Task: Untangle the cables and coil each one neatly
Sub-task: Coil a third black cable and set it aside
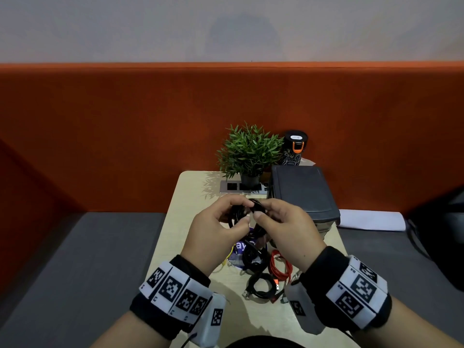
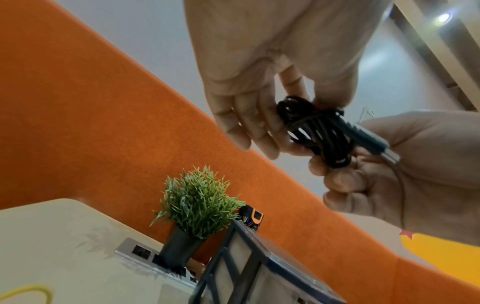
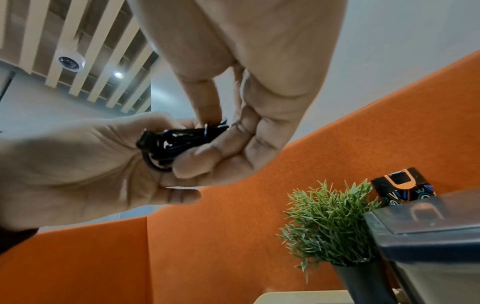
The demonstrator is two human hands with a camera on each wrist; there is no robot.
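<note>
Both hands are raised above the table (image 1: 193,197) and hold one small bundle of coiled black cable (image 1: 237,217). My left hand (image 1: 244,212) pinches the left side of it between thumb and fingers. My right hand (image 1: 259,210) pinches the right side, where a strand wraps round the bundle's middle (image 2: 309,119). The bundle's silver-tipped plug (image 2: 376,144) lies against the right hand's fingers (image 2: 342,176). In the right wrist view, the right thumb (image 3: 207,111) presses on the bundle (image 3: 176,142). On the table below lie more black cables (image 1: 253,258), a red cable (image 1: 280,267) and a yellow cable (image 1: 227,257).
A potted green plant (image 1: 248,151), a black bottle (image 1: 295,146) and a dark lidded box (image 1: 301,194) stand at the table's far end, by a socket strip (image 1: 238,187). An orange partition (image 1: 125,134) rises behind. Grey seating (image 1: 88,259) flanks the table.
</note>
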